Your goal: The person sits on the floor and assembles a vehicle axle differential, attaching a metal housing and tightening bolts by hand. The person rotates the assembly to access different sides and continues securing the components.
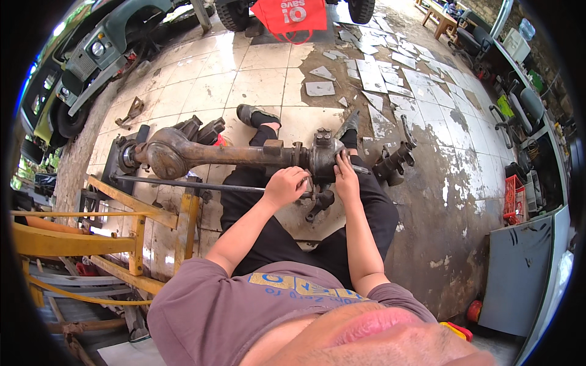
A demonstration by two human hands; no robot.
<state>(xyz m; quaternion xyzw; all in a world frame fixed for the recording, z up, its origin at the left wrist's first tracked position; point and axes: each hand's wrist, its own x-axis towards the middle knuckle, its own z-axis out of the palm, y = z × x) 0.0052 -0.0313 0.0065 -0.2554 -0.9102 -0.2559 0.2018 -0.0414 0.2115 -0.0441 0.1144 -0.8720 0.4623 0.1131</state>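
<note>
A rusty vehicle axle housing (213, 152) lies across the tiled floor between my outstretched legs. Its round differential bulge (168, 155) is at the left and a steering knuckle (323, 155) at the right. A long steel shaft (189, 184) runs along in front of it. My left hand (285, 186) is closed around the shaft's right end by the knuckle. My right hand (346, 178) rests on the knuckle's right side, fingers pressed against it; what it holds, if anything, is hidden.
A yellow steel frame (122, 238) stands at my left. A loose hub part (394, 161) lies right of the axle. Broken tile pieces (372, 73) litter the floor beyond. A green vehicle (91, 55) is parked far left; office chairs (519, 113) and a red crate (514, 198) line the right.
</note>
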